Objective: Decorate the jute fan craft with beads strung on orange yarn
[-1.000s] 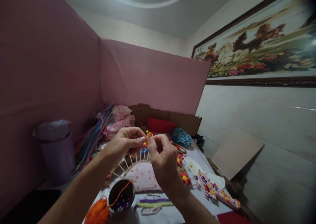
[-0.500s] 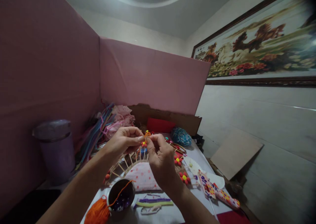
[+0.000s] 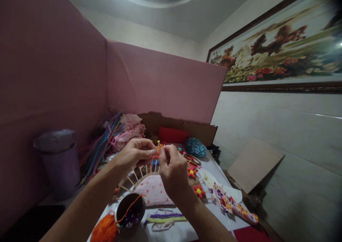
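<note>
My left hand (image 3: 139, 151) and my right hand (image 3: 173, 165) meet fingertip to fingertip over the far part of the table. Between them is a small tuft of orange yarn (image 3: 160, 148), pinched by thumbs and forefingers on both sides. Below the hands lies a half-round craft piece with a polka-dot cloth (image 3: 153, 190) and a fan of thin wooden sticks (image 3: 140, 172). Red clay flowers with yellow centres (image 3: 198, 191) sit along its right side. A dark bowl (image 3: 130, 210) near the front has an orange strand over it, running from an orange yarn bundle (image 3: 105, 228).
A blue yarn ball (image 3: 195, 147) and a red block (image 3: 173, 135) stand at the back against cardboard. Purple and green strips (image 3: 167, 217) lie in front. Patterned fabric pieces (image 3: 235, 206) are at right, a lidded purple bin (image 3: 59, 163) at left.
Both hands stay together at the orange yarn, with only slight finger shifts. The view has moved very slightly.
</note>
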A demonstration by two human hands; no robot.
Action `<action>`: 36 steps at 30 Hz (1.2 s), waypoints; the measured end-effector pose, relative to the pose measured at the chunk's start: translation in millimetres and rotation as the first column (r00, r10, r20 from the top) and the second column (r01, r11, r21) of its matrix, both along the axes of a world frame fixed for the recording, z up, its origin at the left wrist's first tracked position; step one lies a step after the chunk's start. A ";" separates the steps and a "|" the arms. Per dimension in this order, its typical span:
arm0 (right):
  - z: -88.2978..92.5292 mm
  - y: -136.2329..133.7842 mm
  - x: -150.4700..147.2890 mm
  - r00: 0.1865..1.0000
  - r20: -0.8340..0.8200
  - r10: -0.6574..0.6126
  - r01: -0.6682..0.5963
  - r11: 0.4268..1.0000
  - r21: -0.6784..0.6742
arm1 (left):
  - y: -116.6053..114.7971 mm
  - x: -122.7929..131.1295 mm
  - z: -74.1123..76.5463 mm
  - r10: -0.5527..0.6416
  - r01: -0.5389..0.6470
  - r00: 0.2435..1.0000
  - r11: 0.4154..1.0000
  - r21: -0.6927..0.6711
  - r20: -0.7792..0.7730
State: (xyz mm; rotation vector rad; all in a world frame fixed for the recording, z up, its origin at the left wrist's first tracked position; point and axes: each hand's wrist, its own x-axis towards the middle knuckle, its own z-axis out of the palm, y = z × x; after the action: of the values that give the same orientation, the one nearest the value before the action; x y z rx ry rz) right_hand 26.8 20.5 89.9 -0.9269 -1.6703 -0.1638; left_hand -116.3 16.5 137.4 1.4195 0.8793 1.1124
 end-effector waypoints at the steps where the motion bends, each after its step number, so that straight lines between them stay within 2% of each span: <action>1: 1.3 0.0 1.3 1.000 0.007 0.021 -0.021 1.000 -0.015 | -0.1 -0.4 0.7 0.011 -0.011 1.000 1.000 0.000 0.003; 6: 12.4 -0.3 12.2 0.987 0.086 0.133 -0.130 0.991 -0.040 | -0.5 -1.5 3.1 0.129 -0.130 0.991 0.990 0.057 0.030; 11: 20.0 -1.0 20.6 0.986 0.146 0.081 -0.086 0.996 0.026 | -2.4 3.4 3.0 0.134 -0.136 0.991 0.988 0.074 0.027; 17: 15.3 -3.3 15.0 0.969 0.231 0.082 -0.090 0.996 0.025 | -11.2 10.2 6.5 0.131 -0.130 0.991 0.988 0.089 -0.003; 22: 7.5 0.0 10.6 0.994 0.103 0.023 -0.030 0.997 0.065 | -10.5 11.2 5.0 0.151 -0.147 0.988 0.983 0.107 -0.029; 25: 6.2 1.4 10.1 0.998 0.059 0.015 -0.017 0.999 0.039 | -7.7 10.8 2.4 0.142 -0.138 0.989 0.986 0.097 -0.040; 28: 9.1 -0.4 11.3 0.997 0.034 0.067 -0.067 0.998 -0.009 | -6.8 8.9 2.2 0.155 -0.152 0.987 0.986 0.076 -0.037; 32: 15.3 -6.6 13.7 0.987 0.029 0.158 -0.155 0.984 -0.086 | -7.2 3.2 6.7 0.230 -0.230 0.973 0.968 0.101 0.019; 36: 16.6 -10.6 13.3 0.985 0.058 0.165 -0.162 0.985 -0.062 | -6.9 -0.4 10.8 0.288 -0.292 0.956 0.951 0.100 0.056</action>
State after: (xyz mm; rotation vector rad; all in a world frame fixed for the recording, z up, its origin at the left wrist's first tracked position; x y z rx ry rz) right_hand 40.0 9.9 106.5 -0.8296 -1.8097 -0.0347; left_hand -116.7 9.6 148.3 1.3772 1.0352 1.4234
